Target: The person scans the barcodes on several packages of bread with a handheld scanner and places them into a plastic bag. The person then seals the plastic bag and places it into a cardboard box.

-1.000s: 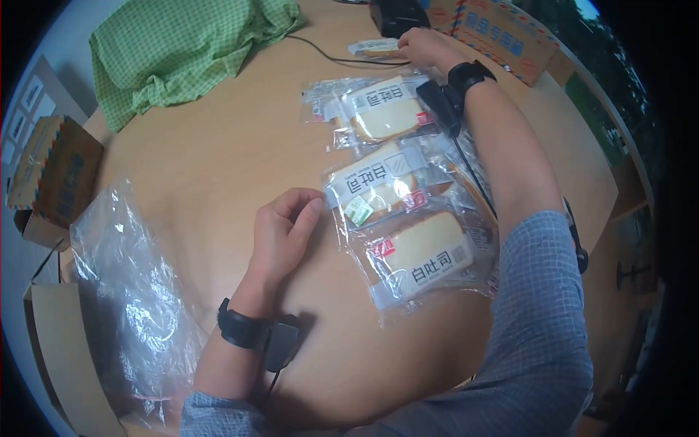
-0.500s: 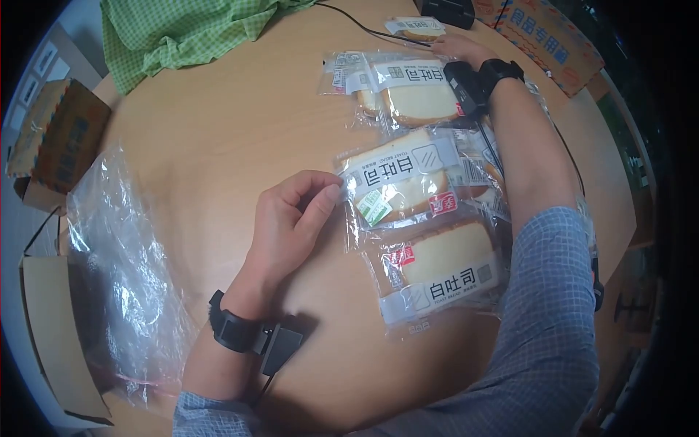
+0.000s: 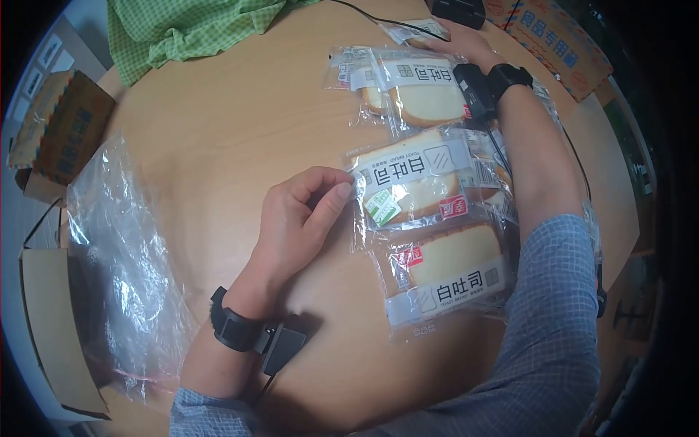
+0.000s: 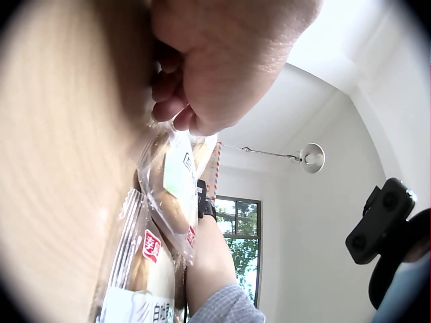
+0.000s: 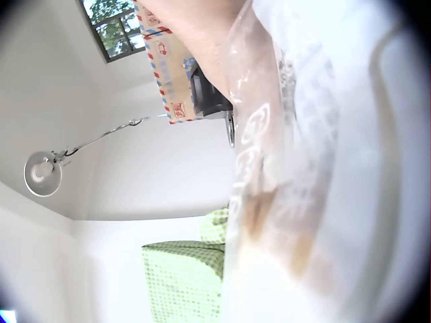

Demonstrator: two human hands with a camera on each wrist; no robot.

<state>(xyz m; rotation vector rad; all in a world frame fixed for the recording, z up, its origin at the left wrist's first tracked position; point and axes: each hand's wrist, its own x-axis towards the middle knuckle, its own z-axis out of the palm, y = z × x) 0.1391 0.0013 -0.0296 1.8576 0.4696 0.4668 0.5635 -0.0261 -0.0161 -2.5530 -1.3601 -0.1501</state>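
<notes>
My left hand is at the left end of a clear bag of sliced toast bread with a green-and-white sticker. Thumb and fingertips pinch the bag's edge, as the left wrist view shows. Stretched to the far side of the table, my right hand grips the near right edge of another toast packet. A black cable crosses over that packet. One more bagged toast lies nearest to me, and others lie beyond the middle one. A bag fills much of the right wrist view.
A crumpled clear plastic bag spreads along the left side. Cardboard boxes stand at the left and far right. A green checked cloth lies at the far left, a black device at the back.
The head view has shifted. The far packet has slid nearer, under the cable, with my right hand at its edge. My left hand stays at the middle bag's edge.
</notes>
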